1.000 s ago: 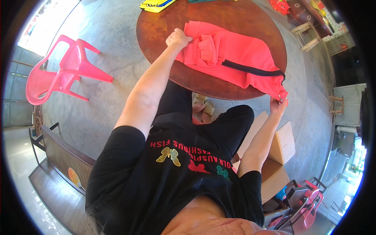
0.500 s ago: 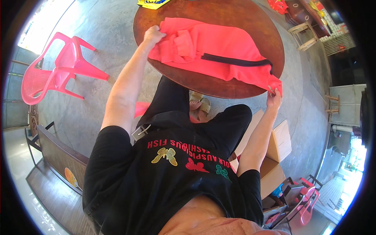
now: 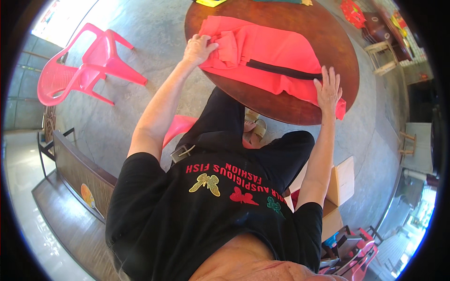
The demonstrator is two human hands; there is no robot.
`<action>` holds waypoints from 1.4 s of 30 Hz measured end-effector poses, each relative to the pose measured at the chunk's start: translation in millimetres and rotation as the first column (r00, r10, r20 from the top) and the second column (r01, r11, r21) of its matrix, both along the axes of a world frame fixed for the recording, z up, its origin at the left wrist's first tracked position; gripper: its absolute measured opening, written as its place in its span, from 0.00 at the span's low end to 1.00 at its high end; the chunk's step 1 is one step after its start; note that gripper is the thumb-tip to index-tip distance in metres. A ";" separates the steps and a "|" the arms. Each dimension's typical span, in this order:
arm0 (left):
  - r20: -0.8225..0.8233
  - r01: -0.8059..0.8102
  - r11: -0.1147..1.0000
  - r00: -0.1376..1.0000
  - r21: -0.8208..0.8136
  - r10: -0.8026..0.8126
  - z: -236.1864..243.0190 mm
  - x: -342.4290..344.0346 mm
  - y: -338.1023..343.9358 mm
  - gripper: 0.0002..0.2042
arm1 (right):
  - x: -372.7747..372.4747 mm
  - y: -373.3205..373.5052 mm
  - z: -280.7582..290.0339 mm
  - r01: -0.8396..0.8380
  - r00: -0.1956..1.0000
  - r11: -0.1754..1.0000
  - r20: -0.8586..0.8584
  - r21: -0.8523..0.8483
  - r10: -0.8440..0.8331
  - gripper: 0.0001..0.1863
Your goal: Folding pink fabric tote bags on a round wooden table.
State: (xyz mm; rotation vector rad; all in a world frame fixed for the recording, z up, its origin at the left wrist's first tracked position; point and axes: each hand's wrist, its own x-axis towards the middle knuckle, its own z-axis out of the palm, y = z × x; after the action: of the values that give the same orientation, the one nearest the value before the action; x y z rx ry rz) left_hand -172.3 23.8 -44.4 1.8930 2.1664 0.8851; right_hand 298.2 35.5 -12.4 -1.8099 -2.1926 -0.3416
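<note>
The right hand [image 3: 329, 89] no longer pinches the near right corner of the red garment [image 3: 281, 49]; it now lies over the right end, fingers straight and slightly spread, by the black strip [image 3: 281, 69]. The left hand [image 3: 198, 49] rests on the left end, thumb apart; I cannot tell whether its fingers pinch cloth. The garment lies folded across the table [image 3: 344, 54].

The garment [image 3: 276, 49] looks matt cloth, the table [image 3: 337, 51] glossy wood, the chair [image 3: 99, 51] shiny plastic.
</note>
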 end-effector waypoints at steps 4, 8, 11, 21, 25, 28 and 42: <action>-0.117 -0.008 0.992 0.993 -0.130 -0.007 13.1 14.5 -12.9 0.30 | 4.3 3.2 -25.2 0.208 0.978 0.952 0.050 -0.225 -0.202 0.32; -0.134 -0.027 0.986 0.991 -0.164 0.005 13.8 13.2 -16.0 0.32 | 6.6 2.6 -38.9 0.183 0.983 0.977 0.010 -0.106 -0.183 0.30; -0.210 -0.060 0.982 0.977 -0.178 0.022 23.0 21.5 -11.9 0.31 | 9.6 3.3 -44.7 0.165 0.986 0.986 -0.005 -0.038 -0.165 0.29; -0.008 0.154 0.920 0.986 -0.360 -0.168 48.3 23.5 20.6 0.22 | 21.4 1.7 -49.3 0.172 0.977 0.984 -0.140 0.047 -0.164 0.24; 0.252 0.240 0.808 0.961 -0.538 -0.117 36.7 -16.1 34.9 0.18 | 13.1 7.2 -52.3 0.143 0.979 0.987 -0.156 0.070 -0.131 0.25; 0.653 0.272 0.755 0.712 -0.596 0.259 65.0 31.7 31.7 0.14 | 29.1 1.5 -57.9 0.186 0.973 0.982 -0.148 0.044 -0.178 0.25; 0.491 0.125 0.862 0.857 -0.492 0.156 45.5 46.2 32.1 0.30 | 19.4 0.7 -50.4 0.187 0.976 0.982 -0.118 0.028 -0.182 0.24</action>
State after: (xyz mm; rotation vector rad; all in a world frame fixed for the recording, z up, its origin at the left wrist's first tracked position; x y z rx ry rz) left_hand -126.1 55.9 1.1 1.2065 1.8351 0.6310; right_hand 317.6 36.2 -62.8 -1.9651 -1.9338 -0.3082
